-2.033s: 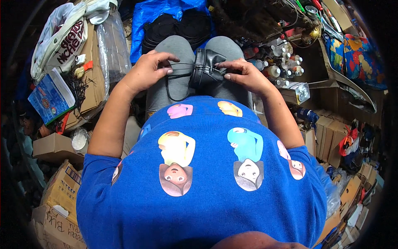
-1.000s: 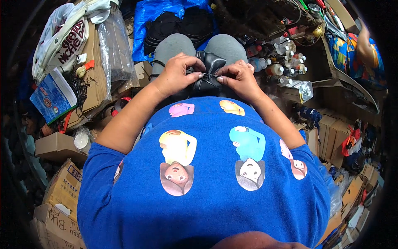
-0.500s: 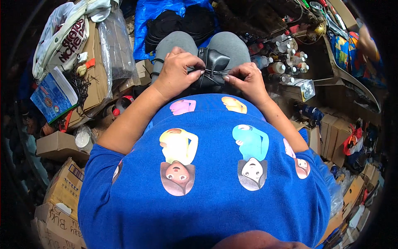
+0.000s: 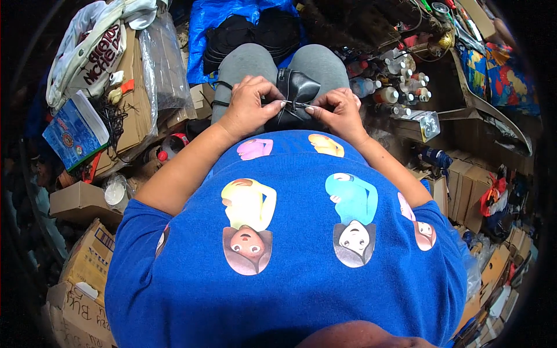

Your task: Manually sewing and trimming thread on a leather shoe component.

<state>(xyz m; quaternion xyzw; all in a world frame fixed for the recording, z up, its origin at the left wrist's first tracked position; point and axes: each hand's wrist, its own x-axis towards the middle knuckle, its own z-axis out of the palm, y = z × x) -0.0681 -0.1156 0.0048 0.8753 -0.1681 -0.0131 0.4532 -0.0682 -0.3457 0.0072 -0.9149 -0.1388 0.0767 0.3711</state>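
Note:
A glossy black leather piece [image 4: 303,87], shaped like a shoe upper, lies in my lap between my grey-clad knees. My left hand [image 4: 250,105] is at its left side, thumb and forefinger pinched on a thin pale strand [image 4: 298,104]. From the right, my right hand [image 4: 341,113] pinches the same strand near the leather's middle. The strand crosses the leather between both sets of fingertips; whether a needle is part of it is too small to tell. Other fingers of both hands are curled. The leather's near part is partly hidden by my hands.
Beyond my knees, a stack of black pieces [image 4: 252,37] lies on a blue tarp [image 4: 197,49]. Several capped bottles [image 4: 386,94] stand to the right. On the left are flat cardboard [image 4: 136,110], a blue book [image 4: 75,130] and a box [image 4: 81,200].
My hands have come slightly closer together over the leather, the right one shifting a little left. Less of the pale strand shows between my fingers.

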